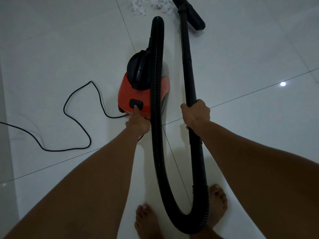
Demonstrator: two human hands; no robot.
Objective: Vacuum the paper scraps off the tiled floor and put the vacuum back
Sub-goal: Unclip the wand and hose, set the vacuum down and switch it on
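Note:
A red and black canister vacuum (pixel 126 94) sits on the white tiled floor (pixel 250 66). My left hand (pixel 138 122) reaches down to it, with one finger on the black button (pixel 136 104) at its rear. My right hand (pixel 196 114) is wrapped around the black wand (pixel 187 54). The wand runs forward to the floor nozzle (pixel 193 12), which rests beside a heap of white paper scraps (pixel 148 5) at the top edge. A ribbed black hose (pixel 157 83) arches from the canister, loops down by my feet and joins the wand.
The black power cord (pixel 77 118) snakes over the tiles left of the vacuum and leaves the view at the left edge. My bare feet (pixel 146 221) stand at the bottom, inside and beside the hose loop. A ceiling light reflects on the tile at right.

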